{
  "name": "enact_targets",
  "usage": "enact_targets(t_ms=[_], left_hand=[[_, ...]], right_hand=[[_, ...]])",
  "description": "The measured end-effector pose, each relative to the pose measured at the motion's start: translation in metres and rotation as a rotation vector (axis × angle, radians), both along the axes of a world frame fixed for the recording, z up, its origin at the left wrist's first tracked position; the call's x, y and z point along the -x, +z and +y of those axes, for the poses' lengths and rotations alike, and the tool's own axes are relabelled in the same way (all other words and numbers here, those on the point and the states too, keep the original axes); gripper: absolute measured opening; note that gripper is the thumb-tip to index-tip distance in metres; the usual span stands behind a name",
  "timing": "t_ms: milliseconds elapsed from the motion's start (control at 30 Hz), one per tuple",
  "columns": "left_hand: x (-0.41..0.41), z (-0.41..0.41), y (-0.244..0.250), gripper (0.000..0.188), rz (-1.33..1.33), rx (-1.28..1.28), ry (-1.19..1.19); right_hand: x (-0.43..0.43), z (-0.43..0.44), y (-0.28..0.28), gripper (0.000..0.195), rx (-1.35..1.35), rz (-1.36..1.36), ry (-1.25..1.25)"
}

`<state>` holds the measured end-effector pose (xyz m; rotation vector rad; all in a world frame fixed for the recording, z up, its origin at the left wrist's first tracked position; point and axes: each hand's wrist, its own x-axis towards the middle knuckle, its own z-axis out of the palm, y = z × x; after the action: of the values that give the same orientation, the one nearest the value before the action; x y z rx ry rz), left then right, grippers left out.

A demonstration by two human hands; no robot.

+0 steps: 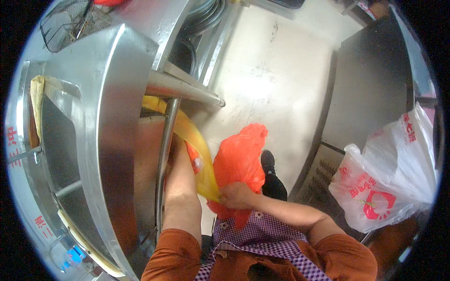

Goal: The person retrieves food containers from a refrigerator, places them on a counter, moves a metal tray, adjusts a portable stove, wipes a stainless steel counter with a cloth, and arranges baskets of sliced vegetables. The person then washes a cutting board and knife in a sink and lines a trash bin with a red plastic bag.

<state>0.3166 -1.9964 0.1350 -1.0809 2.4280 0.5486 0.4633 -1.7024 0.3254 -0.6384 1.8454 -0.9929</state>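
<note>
My right hand [233, 196] is closed on the gathered edge of a yellow plastic bag [202, 151] and on a red plastic bag [239, 158], which hangs in front of the checked apron [232, 226]. The yellow bag stretches from that hand up and left, past a steel table leg, to below the sink unit. My left forearm [181, 175] reaches in beside the yellow bag; the left hand itself is hidden behind the bag and the steel leg. Something orange and white shows between the forearm and the yellow bag.
A stainless steel sink unit [123, 105] with a tubular frame [186, 89] stands close on my left. On the right are a steel cabinet [369, 87] and a white plastic bag [372, 189] with red print. Round metal pans [207, 14] lie at the top; a wire strainer [63, 28] is at upper left.
</note>
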Motion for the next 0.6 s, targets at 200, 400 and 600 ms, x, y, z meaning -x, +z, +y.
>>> enact_targets(t_ms=[200,400,600], left_hand=[[-0.010,0.016,0.037,0.062,0.104,-0.230,0.074],[-0.076,0.077,0.156,0.070,0.315,-0.227,-0.093],[-0.086,0.087,0.185,0.073,0.210,-0.066,-0.176]], right_hand=[[0.027,0.031,-0.013,0.028,-0.180,0.064,-0.205],[0.058,0.076,-0.029,0.032,-0.093,-0.163,-0.620],[0.079,0.100,0.082,0.024,-0.001,-0.235,-0.796]])
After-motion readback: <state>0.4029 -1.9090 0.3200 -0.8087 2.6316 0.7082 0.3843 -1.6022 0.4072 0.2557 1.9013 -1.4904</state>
